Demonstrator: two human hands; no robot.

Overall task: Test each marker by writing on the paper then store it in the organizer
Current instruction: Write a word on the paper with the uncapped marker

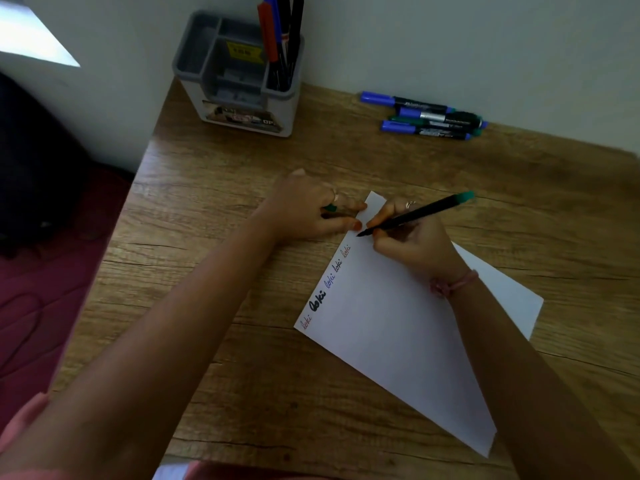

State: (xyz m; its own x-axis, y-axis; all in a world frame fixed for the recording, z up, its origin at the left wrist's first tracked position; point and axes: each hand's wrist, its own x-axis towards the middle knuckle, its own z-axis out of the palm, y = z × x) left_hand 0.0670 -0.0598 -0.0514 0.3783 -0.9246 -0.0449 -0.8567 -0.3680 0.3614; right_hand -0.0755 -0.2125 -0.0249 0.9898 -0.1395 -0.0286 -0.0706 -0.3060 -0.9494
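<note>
Lying near the wall, spare markers sit right of organizer.

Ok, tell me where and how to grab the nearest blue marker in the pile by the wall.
Pinch the nearest blue marker across its black barrel, coming from above and the front. It lies flat on the table with its near side open; a green marker lies close behind it, so a rear approach looks crowded. The blue cap end, at its left, might pull off.
</note>
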